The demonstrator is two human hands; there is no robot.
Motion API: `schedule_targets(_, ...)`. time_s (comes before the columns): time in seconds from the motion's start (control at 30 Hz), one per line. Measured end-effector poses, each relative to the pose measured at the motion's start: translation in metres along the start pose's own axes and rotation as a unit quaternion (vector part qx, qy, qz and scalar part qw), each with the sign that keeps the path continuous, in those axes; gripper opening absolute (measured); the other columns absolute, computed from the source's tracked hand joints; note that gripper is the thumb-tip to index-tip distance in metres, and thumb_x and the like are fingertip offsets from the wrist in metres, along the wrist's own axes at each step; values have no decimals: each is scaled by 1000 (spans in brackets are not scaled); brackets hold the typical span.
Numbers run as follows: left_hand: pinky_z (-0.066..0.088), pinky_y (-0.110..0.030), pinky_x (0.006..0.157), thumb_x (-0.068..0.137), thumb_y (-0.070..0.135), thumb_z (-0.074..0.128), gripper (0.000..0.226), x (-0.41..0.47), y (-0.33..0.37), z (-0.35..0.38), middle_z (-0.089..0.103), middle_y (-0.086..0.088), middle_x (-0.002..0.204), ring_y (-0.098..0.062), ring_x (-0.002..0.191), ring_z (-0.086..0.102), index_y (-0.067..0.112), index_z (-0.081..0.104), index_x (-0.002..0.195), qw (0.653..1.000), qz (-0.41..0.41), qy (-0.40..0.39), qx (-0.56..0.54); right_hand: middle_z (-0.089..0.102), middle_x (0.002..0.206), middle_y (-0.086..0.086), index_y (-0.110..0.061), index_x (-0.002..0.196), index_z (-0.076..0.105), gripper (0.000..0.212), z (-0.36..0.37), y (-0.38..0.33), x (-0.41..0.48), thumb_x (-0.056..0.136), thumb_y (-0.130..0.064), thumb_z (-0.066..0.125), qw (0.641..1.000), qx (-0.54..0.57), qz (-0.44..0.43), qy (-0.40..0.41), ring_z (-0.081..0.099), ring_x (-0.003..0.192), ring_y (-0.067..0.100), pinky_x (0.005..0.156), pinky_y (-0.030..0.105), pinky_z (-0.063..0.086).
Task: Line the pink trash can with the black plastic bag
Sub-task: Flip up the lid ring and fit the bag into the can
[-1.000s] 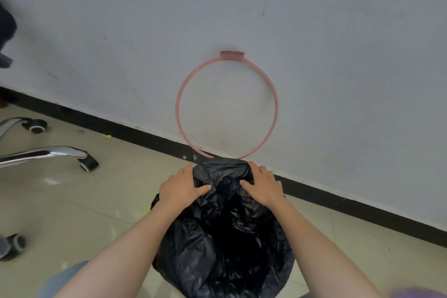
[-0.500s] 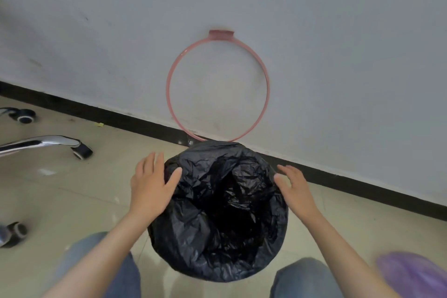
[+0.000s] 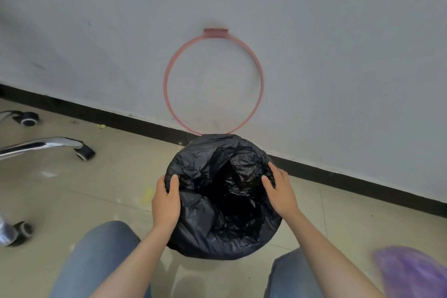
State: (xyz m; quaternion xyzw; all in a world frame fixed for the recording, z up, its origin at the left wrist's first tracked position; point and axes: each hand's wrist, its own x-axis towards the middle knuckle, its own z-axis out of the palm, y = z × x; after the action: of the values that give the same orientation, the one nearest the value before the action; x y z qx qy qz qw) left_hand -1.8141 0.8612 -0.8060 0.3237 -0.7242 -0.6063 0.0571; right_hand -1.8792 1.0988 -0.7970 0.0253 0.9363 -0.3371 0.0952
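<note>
a crinkled, glossy black plastic bag (image 3: 217,201) covers a round can on the tiled floor (image 3: 96,189), its mouth gaping upward toward the camera, its long axis upright. none of the pink trash can itself shows under the plastic. the left hand (image 3: 166,203) curls its grip over the bag's left rim, thumb pressed into the film; the right hand (image 3: 280,191) lies on the right rim, fingers bent over the edge, though whether it pinches the plastic is hard to tell. a pink ring (image 3: 167,84) hangs on the grey wall (image 3: 338,55) just behind. a chair base (image 3: 48,144) stands well apart at left; bare tiles lie open between.
</note>
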Motion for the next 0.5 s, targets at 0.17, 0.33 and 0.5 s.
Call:
schedule_targets(0.17, 37, -37, 91, 96, 37, 34, 44, -11, 9, 19, 52, -16, 127, -32, 115, 48, 10, 36, 131, 999, -36, 13, -30, 56, 124, 24, -1, 111, 60, 49, -9, -25, 3, 89, -35, 33, 964, -157, -70, 201, 49, 118, 39, 98, 45, 40)
schedule_targets(0.33, 28, -46, 109, 95, 40, 31, 57, -6, 7, 26, 31, -16, 148, -33, 133, 31, 11, 16, 142, 999, -29, 17, -8, 34, 149, 9, -11, 139, 33, 54, 36, -86, -42, 95, -43, 33, 961, -82, -152, -214, 28, 138, 23, 115, 36, 24)
schedule_targets(0.5, 13, -43, 113, 92, 45, 20, 62, -12, 8, 11, 26, -16, 151, -30, 141, 15, 8, 25, 141, 906, 313, 32, 283, 28, 152, 7, -11, 141, 28, 60, 56, -77, -45, 95, -50, 28, 878, -119, -42, -462, 28, 138, 22, 115, 33, 20)
